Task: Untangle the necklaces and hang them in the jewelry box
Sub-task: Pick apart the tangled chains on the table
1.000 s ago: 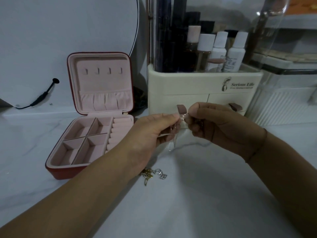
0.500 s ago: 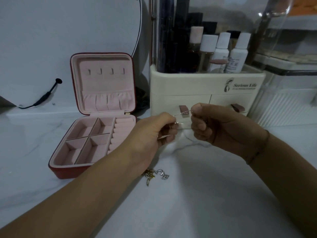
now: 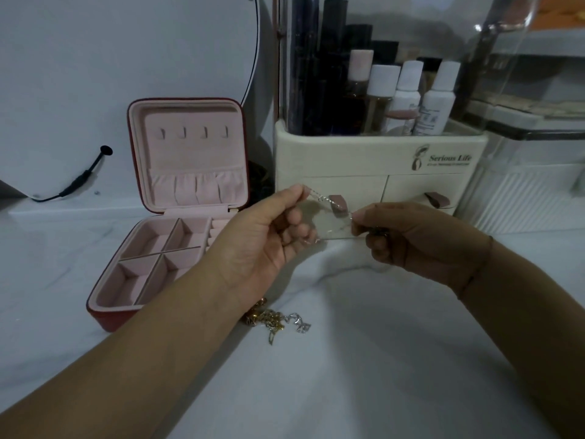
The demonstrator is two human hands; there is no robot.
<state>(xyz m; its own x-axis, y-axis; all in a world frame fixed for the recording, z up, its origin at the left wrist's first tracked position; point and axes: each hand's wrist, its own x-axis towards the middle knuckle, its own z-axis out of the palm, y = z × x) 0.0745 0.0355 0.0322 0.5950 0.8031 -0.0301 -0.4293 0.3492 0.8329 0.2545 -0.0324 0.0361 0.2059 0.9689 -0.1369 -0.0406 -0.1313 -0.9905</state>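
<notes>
A thin silver necklace [image 3: 330,201] is stretched between my two hands above the white table. My left hand [image 3: 269,236] pinches one end between thumb and forefinger; my right hand [image 3: 408,239] pinches the other end, and a lower strand runs between the lower fingers of both. A tangle of gold and silver necklaces [image 3: 275,321] lies on the table just under my left wrist. The red jewelry box [image 3: 139,258] stands open at the left, its pink lid upright with a row of small hooks [image 3: 193,132] and a gathered pocket below them.
A cream cosmetics organizer [image 3: 373,166] with bottles and brown drawer pulls stands right behind my hands. A round mirror [image 3: 126,58] with a black cable [image 3: 82,179] leans at the back left. Clear ribbed containers [image 3: 525,198] sit at the right.
My hands have drawn apart, and my left hand has risen, so the silver chain is now pulled out longer between them. The tangle on the table has not moved.
</notes>
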